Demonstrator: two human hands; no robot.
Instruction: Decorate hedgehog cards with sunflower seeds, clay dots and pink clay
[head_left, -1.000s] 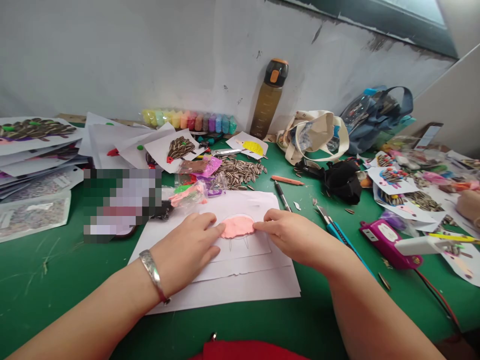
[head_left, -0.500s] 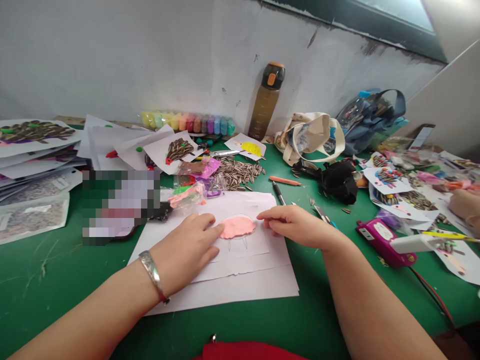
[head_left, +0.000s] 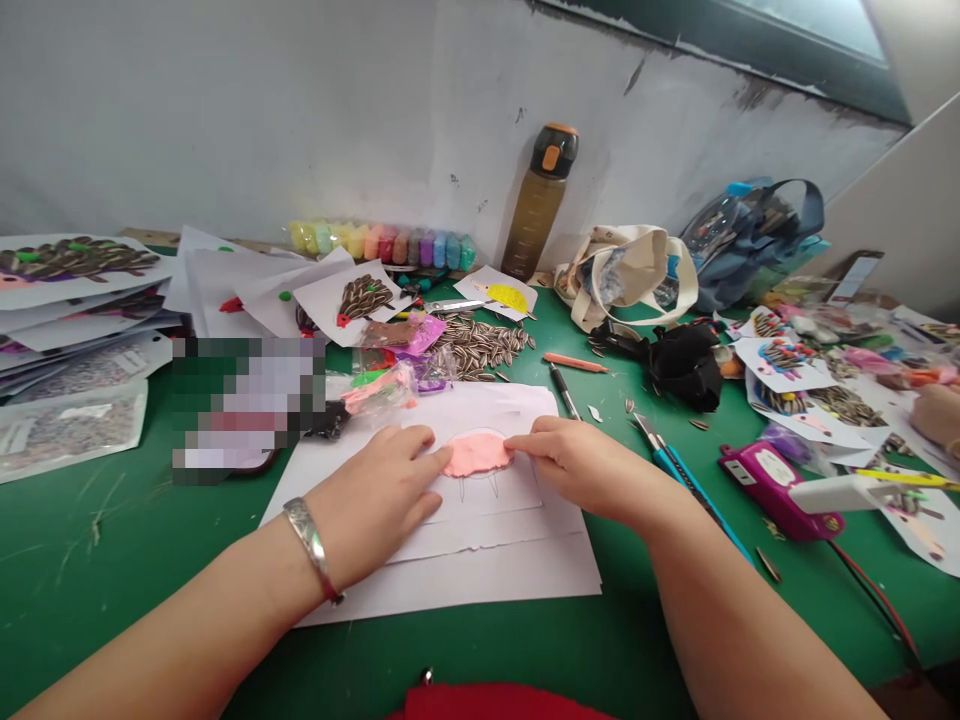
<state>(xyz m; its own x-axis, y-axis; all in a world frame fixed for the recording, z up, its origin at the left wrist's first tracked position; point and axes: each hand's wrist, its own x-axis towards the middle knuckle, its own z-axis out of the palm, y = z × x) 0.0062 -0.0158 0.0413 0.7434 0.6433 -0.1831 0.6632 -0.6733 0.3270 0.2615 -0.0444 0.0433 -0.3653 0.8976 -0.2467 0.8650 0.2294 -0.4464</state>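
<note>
A flat patch of pink clay (head_left: 475, 455) lies on a white sheet of paper (head_left: 480, 560) with a drawn outline, on the green table. My left hand (head_left: 375, 495) rests on the paper, and its fingertip touches the clay's left edge. A silver bracelet sits on that wrist. My right hand (head_left: 581, 460) presses its fingertips onto the clay's right edge. Neither hand holds anything.
A pile of sunflower seeds (head_left: 480, 345) lies behind the paper, with small clay bags (head_left: 382, 385) beside it. A blue utility knife (head_left: 675, 465), a pen (head_left: 564, 390) and a magenta glue gun (head_left: 780, 485) lie to the right. A brown bottle (head_left: 540, 200) and a clay pot row (head_left: 382, 242) stand by the wall. Another person's hand (head_left: 937, 415) is at the far right.
My right hand lifted a little off the clay half a second ago and has come back onto its right edge. My left hand has stayed put.
</note>
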